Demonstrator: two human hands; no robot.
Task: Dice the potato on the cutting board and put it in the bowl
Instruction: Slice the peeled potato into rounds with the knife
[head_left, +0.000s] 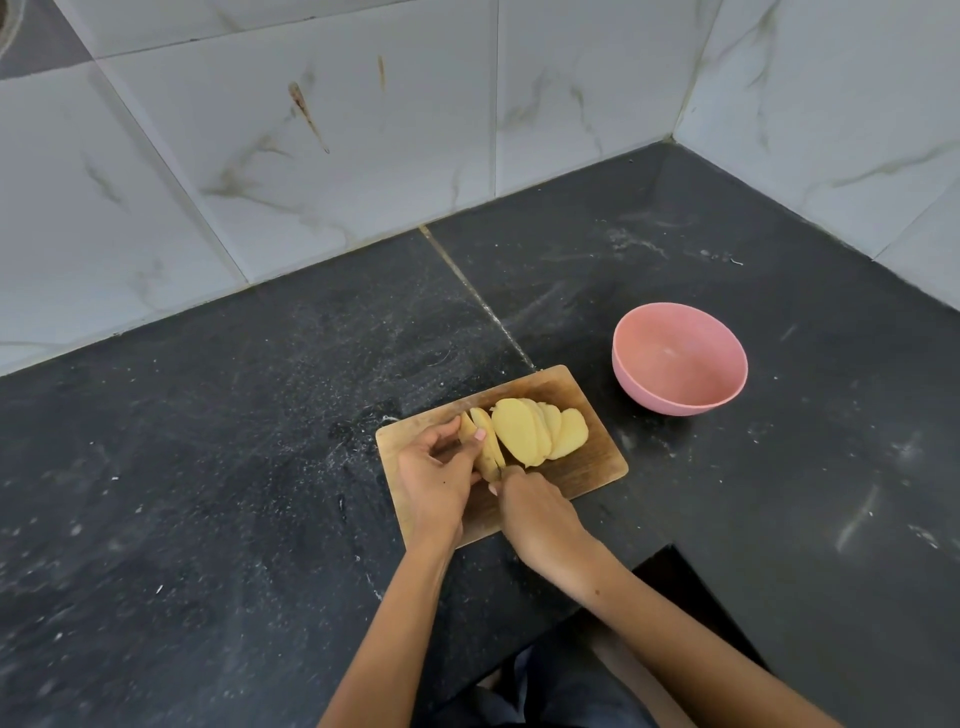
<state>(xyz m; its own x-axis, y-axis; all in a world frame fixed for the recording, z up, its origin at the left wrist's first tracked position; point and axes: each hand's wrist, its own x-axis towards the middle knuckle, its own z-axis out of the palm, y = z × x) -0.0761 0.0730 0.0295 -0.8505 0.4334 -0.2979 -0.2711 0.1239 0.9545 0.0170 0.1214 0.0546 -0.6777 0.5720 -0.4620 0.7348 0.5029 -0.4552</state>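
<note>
board (587, 470): small wooden rectangle, lying flat on the dark counter (208, 467), set at a slant to the counter's front edge.

potato (524, 434): peeled, pale yellow, on the far half of the board. several flat slices lean on one another in a fanned row toward the right end; an uncut end piece sits at the left of the row, under the fingers.

left hand (434, 475): over the board's left part, fingers curled down on the uncut end piece, thumb and fingertips pinching it and holding it against the wood.

right hand (537, 512): over the board's near edge, just beside the left hand, fingers folded tight round a knife handle. the handle is hidden inside the fist.

knife (500, 467): only a thin dark sliver of blade shows, standing between the end piece and the nearest slice. how deep it sits in the potato cannot be told.

bowl (679, 358): pink, round, upright on the counter to the right of the board and a little farther back, apart from it. nothing in it.

wall (311, 156): white marbled tiles behind the counter, meeting a second tiled wall at the right corner.
</note>
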